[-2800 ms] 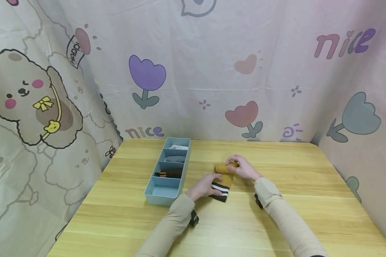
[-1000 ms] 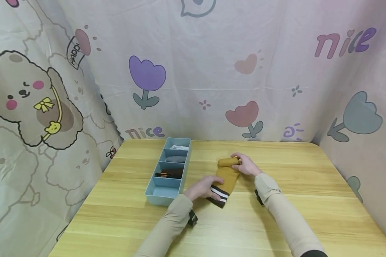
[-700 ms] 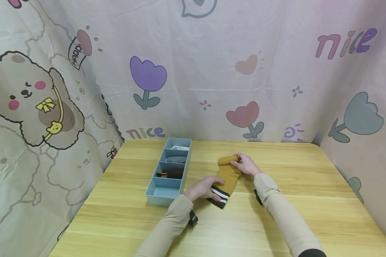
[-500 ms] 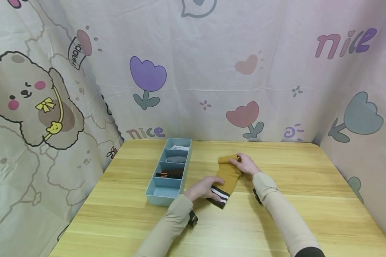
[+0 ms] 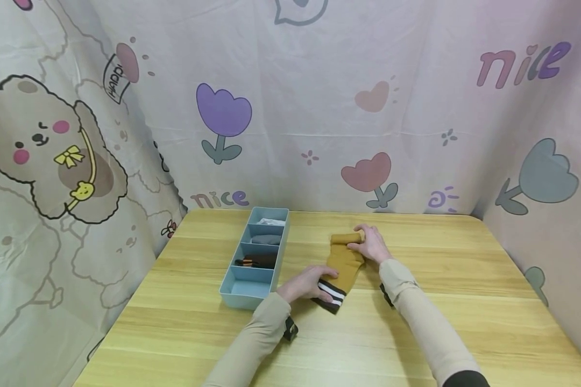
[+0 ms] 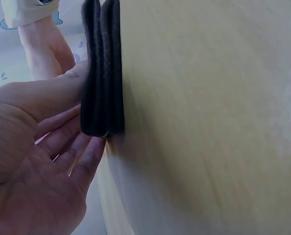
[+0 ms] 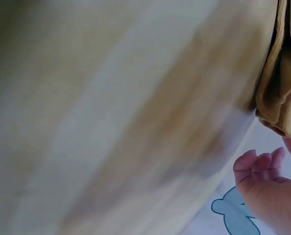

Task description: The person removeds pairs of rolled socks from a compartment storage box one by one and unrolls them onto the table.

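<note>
Mustard-yellow socks point(image 5: 345, 264) with a black and white striped cuff lie on the table, stacked in layers. Their far end is folded over in a small flattened roll point(image 5: 345, 239). My left hand point(image 5: 309, 282) rests across the cuff, fingers extended, pressing it down. In the left wrist view, the thumb lies against the dark layered cuff point(image 6: 104, 73) and the fingers stretch past it. With thumb and index finger, my right hand point(image 5: 372, 244) pinches the right end of the fold. The right wrist view catches only part of that hand beside the folded yellow fabric point(image 7: 278, 93).
To the left stands a blue-grey divided box point(image 5: 244, 302). Its back compartments hold a white cloth item point(image 5: 271, 221), a grey rolled item point(image 5: 265, 239) and a dark brown item with orange stripes point(image 5: 259, 261); the front one shows its bare bottom. A printed curtain point(image 5: 290, 107) hangs behind the table.
The thick roll at the far end has become smaller and flatter, and the socks lie longer. My right hand has moved farther away; my left has shifted slightly nearer with the cuff.
</note>
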### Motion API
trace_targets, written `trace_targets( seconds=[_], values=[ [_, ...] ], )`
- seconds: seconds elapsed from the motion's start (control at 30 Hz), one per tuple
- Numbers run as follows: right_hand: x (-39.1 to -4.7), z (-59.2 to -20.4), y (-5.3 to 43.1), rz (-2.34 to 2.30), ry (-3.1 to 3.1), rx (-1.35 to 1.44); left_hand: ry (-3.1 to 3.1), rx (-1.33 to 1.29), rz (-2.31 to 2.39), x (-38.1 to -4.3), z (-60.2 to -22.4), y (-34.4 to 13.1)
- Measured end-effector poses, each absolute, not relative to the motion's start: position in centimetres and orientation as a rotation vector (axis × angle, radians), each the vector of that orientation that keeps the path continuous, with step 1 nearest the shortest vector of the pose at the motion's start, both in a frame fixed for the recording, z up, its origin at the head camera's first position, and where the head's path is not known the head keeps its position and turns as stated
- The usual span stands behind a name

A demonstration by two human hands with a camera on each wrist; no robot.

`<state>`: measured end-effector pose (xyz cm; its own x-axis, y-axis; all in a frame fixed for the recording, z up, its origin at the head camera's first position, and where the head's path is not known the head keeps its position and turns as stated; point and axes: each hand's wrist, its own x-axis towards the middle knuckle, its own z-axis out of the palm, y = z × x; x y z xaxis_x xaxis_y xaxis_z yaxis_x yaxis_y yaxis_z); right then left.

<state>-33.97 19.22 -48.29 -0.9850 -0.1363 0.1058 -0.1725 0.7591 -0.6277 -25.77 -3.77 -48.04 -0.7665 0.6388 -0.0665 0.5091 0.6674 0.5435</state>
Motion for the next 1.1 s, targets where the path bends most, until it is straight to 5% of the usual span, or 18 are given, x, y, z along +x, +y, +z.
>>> trace_targets(
  seconds=[0.37,0.77,1.1],
  values=[
    [-35.2,-48.1,18.6,0.975,-2.906,0.165,2.630,0.959,0.756,-25.7,-47.9,-3.8],
    [-35.1,-48.1,17.9,1.419,-2.738,0.044,2.627,0.964,0.770,-25.7,-48.0,-3.8],
    [-35.5,-48.6,17.2,1.594,-2.628,0.272,2.613,1.009,0.779,-25.7,-48.0,-4.1]
  ],
)
